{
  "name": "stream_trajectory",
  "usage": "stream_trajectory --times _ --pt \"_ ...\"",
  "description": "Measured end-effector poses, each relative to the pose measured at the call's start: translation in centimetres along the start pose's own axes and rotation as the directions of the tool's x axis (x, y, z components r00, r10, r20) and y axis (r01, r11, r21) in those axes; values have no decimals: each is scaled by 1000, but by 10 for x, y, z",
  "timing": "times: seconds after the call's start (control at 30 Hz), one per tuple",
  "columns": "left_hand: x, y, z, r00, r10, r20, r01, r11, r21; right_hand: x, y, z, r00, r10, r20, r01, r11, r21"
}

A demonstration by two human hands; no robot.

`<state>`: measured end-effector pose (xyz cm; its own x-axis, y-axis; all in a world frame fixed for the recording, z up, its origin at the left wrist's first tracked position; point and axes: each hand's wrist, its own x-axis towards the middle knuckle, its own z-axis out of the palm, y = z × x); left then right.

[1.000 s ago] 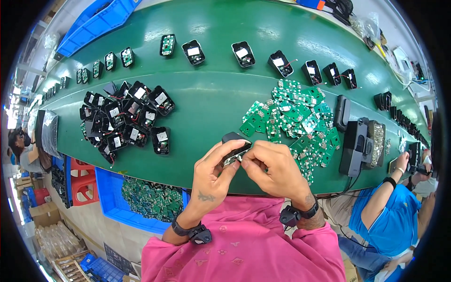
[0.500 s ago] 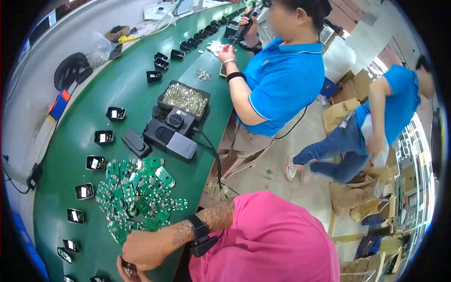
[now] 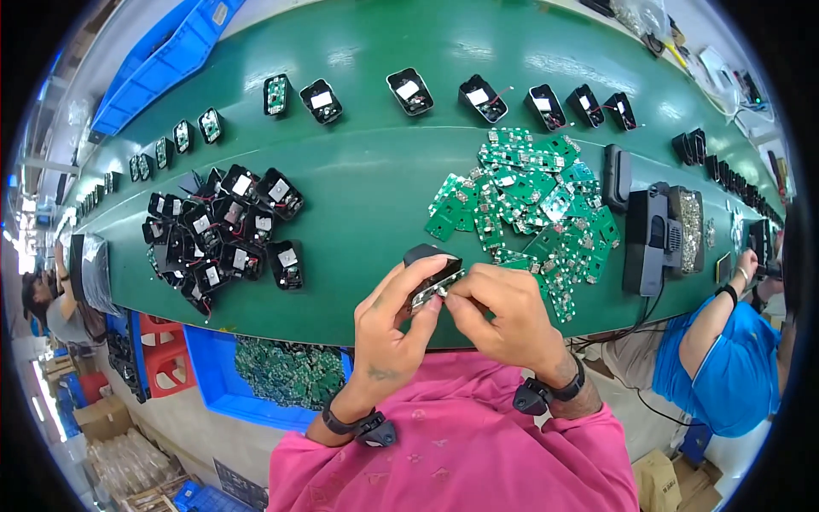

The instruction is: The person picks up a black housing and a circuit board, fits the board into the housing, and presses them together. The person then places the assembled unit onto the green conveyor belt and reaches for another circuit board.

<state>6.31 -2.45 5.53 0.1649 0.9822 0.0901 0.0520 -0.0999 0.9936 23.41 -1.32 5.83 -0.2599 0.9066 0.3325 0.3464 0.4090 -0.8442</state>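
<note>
Green workbench (image 3: 367, 188), black casing (image 3: 421, 253) in left hand (image 3: 388, 322), partly hidden

Head view: wide fisheye, left one of a side-by-side pair, worn on the head. Picture upright, faces down and forward across the green bench (image 3: 367, 188). Close in on left hand (image 3: 388, 322) and right hand (image 3: 505, 314), both just below centre. Wearer's pink shirt (image 3: 452, 444) fills lower middle. Bench edges bow toward rim. Field reaches blue bin (image 3: 162, 84) upper left, co-worker (image 3: 721, 375) lower right.
</note>
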Motion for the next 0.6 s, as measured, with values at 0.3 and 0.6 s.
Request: stream_trajectory --times 0.3,0.6 --pt "1 6 -2 994 93 63 -104 972 211 -1 -2 6 982 -162 -96 143 973 -179" --pt "-2 4 7 980 199 3 -181 886 426 -2 -4 5 998 -58 35 63 984 -165"
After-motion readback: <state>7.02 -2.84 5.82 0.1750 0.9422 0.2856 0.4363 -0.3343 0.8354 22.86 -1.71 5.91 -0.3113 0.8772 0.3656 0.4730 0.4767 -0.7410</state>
